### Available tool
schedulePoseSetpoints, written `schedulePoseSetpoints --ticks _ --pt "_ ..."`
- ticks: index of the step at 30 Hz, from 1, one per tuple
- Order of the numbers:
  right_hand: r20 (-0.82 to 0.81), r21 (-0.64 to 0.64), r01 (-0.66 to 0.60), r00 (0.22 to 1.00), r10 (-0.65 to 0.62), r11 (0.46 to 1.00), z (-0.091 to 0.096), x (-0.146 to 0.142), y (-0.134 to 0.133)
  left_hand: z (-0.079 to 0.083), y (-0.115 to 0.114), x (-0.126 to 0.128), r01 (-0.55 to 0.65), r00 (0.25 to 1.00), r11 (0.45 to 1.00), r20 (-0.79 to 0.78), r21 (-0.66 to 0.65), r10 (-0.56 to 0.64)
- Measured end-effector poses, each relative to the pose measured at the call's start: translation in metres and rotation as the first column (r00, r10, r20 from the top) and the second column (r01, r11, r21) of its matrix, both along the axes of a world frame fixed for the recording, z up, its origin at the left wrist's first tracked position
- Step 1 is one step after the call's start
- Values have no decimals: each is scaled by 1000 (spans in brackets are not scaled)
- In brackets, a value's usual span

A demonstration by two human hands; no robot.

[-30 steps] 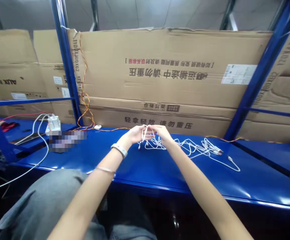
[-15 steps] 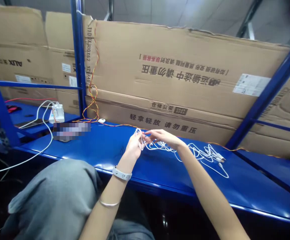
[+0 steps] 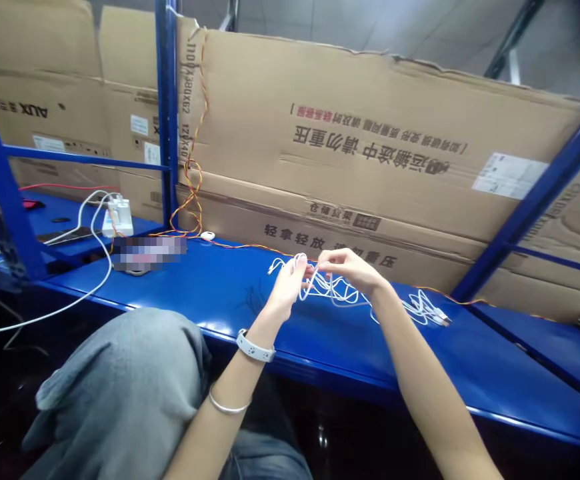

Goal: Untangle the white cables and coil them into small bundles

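Observation:
My left hand (image 3: pixel 289 285) is closed round a looped part of a white cable (image 3: pixel 305 293), and a short end of it sticks out to the left past the fingers. Just to the right, my right hand (image 3: pixel 346 268) pinches the same cable between thumb and fingertips. Beneath and behind the hands, loose coils of white cable (image 3: pixel 337 291) lie on the blue shelf (image 3: pixel 210 287). More tangled white cable (image 3: pixel 423 308), with a plug end (image 3: pixel 441 316), rests to the right of my right forearm.
A white power adapter (image 3: pixel 118 217) with cables stands at the left, near a blurred-out flat object (image 3: pixel 145 256). Twisted red-yellow wire (image 3: pixel 189 193) runs down the blue post and along the back. Cardboard (image 3: pixel 250 120) walls the rear. My knee (image 3: pixel 130 373) is at the shelf's front edge.
Both hands have shifted slightly right in view. My right hand has gone from extended fingers to a pinch on the cable. A cable end now shows left of my left hand.

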State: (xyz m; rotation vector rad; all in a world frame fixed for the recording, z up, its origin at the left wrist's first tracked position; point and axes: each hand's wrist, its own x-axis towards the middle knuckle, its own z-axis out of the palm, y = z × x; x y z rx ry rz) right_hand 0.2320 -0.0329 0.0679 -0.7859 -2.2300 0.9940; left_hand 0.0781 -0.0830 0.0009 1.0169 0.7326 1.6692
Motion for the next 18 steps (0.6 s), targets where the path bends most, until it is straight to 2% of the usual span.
schedulePoseSetpoints --ticks 3,6,11,14,16,18 --pt "-161 58 49 986 -40 997 -13 -23 -4 -2 -1 0 116 993 993 34 7 -116" --pt "-228 39 114 968 -102 993 -23 -36 -6 -2 -3 -4 224 972 974 70 10 -224" --pt "-334 39 257 914 -230 966 -29 -43 -6 2 -11 -3 286 958 958 24 -7 -286" --pt "-286 41 256 929 -234 966 -24 -40 -7 2 -12 0 284 958 958 -21 -46 -285" --pt "-197 68 199 963 -182 978 -15 -31 -7 2 -10 -1 225 974 973 40 -49 -223" --pt "-19 104 77 997 -76 992 -4 -17 -7 1 -6 -3 129 980 990 160 -52 -119"
